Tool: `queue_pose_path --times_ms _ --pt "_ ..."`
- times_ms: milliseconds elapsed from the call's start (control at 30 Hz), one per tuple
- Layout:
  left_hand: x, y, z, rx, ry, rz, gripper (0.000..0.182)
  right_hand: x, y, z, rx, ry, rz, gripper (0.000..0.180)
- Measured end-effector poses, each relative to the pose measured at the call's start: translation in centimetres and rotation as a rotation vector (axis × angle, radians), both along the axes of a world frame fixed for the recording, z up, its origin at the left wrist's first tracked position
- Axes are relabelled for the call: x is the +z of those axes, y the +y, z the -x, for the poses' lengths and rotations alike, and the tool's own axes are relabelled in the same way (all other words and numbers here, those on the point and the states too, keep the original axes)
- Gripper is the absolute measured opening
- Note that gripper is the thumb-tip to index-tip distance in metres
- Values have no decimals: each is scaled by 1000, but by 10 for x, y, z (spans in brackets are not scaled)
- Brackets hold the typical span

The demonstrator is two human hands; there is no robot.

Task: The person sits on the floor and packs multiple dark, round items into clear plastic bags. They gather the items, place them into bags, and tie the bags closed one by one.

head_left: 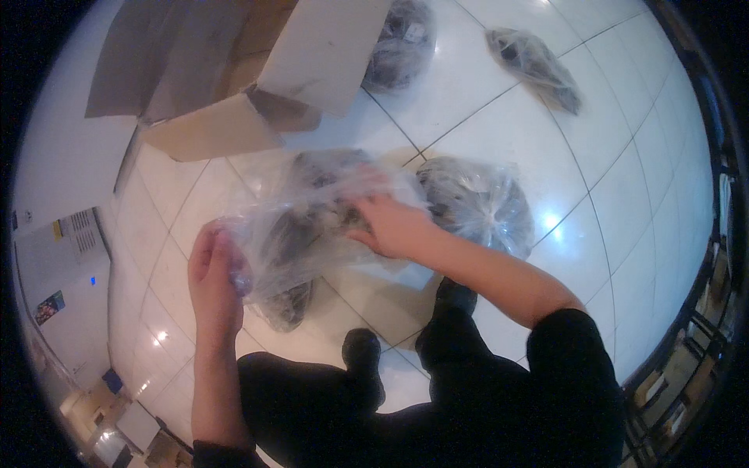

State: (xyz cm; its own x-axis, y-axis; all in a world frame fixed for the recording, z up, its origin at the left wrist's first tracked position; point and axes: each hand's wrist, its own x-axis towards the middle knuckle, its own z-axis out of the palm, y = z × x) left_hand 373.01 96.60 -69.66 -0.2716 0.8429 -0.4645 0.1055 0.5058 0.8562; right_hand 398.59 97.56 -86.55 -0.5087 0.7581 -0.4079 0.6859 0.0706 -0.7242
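Observation:
My left hand (219,263) grips the gathered edge of a clear plastic bag (292,216), which stretches to the right across the floor in front of me. Dark contents show through its film, but I cannot make out what they are. Over the bag's right part lies my right hand (386,216), fingers spread and blurred; it seems to touch the film without gripping it. Just right of that hand sits a rounded, bunched clear bag (485,205) with dark contents. Another filled bag (287,307) shows below the stretched film, near my left wrist.
An open cardboard box (216,126) with spread flaps stands at the upper left. Beyond it lie a filled plastic bag (401,52) and a flatter one (535,67) on the white tiled floor (632,245). A white appliance-like panel (64,275) is at left; a dark rack (684,351) at right.

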Motion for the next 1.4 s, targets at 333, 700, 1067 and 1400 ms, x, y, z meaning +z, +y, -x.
queue_pose_path --times_ms 333,700,1067,1400 --pt "3 -15 -2 -229 82 102 19 48 -20 -85 383 -714 -499 57" --pt "-1 -13 0 -101 59 40 22 69 -1 -130 -90 304 194 56" --pt "3 -11 -17 -336 113 81 20 18 55 -42 -213 -378 47 59" --pt "11 -16 -1 -464 168 84 15 43 -27 -101 -222 -456 -60 37"
